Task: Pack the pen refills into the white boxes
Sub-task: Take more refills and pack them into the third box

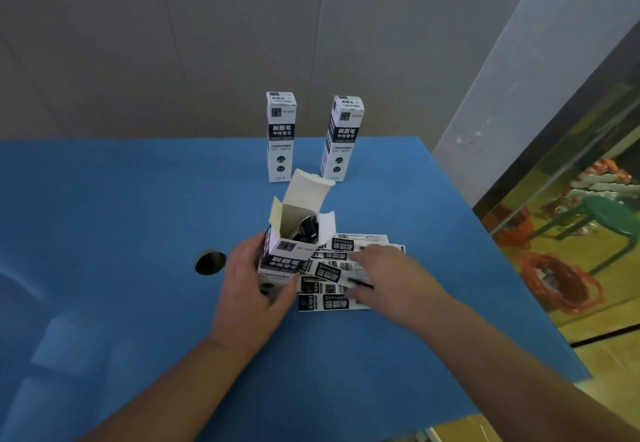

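- Left hand [254, 289]: wrapped around the lower body of the open white box [287, 251], fingers and thumb curled on its sides. The box is held upright, tilted slightly toward the person, presumably so that its mouth faces the hand that feeds it.
- Open white box: its top flap [308, 192] stands raised at the far side and the small side flaps are spread, leaving the mouth clear. Dark contents show inside the opening, probably refill packets already loaded; their number cannot be told.
- Right hand [384, 275]: lies over the fanned pile of pen refill packets [332, 275] just right of the held box, fingers reaching down onto the packets. The hand is blurred, so whether it has pinched a packet or merely touches the pile cannot be told.
- Pen refill packets: flat black-and-white sleeves overlapping on the blue table [138, 234], kept close beside the box, which would shorten each transfer.
- Two closed white boxes [281, 137] [343, 138]: standing upright side by side at the far edge of the table, well apart from the hands; lids shut, contents hidden. Their position suggests finished units set aside.
- Round hole [210, 262] in the table surface, left of the left hand.
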